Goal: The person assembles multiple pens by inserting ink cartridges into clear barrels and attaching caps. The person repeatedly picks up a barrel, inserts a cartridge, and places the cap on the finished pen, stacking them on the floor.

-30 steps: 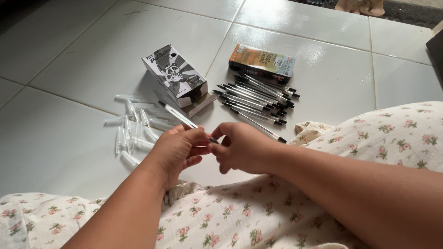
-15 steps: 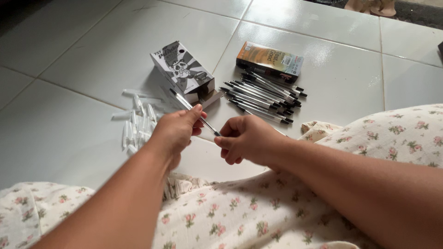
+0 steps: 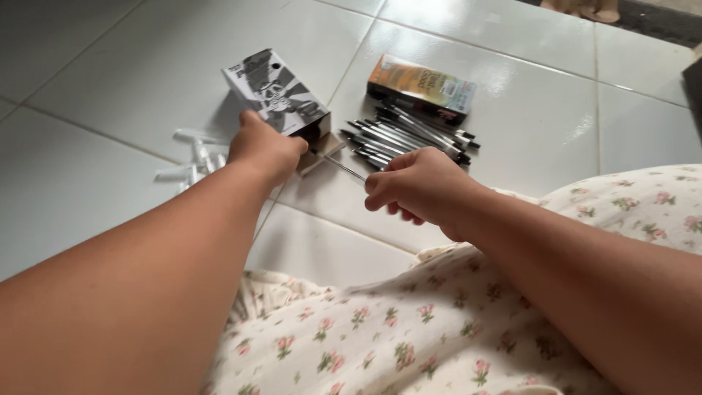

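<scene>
1. Left hand (image 3: 265, 150): reaches to the open end of the black-and-white box (image 3: 276, 93) on the tiled floor (image 3: 131, 66); fingers curled, but whether they grip anything cannot be told.
2. Right hand (image 3: 420, 186): closed on a pen (image 3: 345, 169), pinched at one end, its slim shaft pointing toward the box mouth.
3. Loose pens (image 3: 406, 135): a heap lying just in front of the orange box (image 3: 422, 85).
4. Clear caps (image 3: 191, 164): scattered left of the left hand, partly hidden by the arm.
5. Handling, as a judgement: steady the box with the left hand; keep the pen level and aligned with the opening; guide it in without bending the flap.
</scene>
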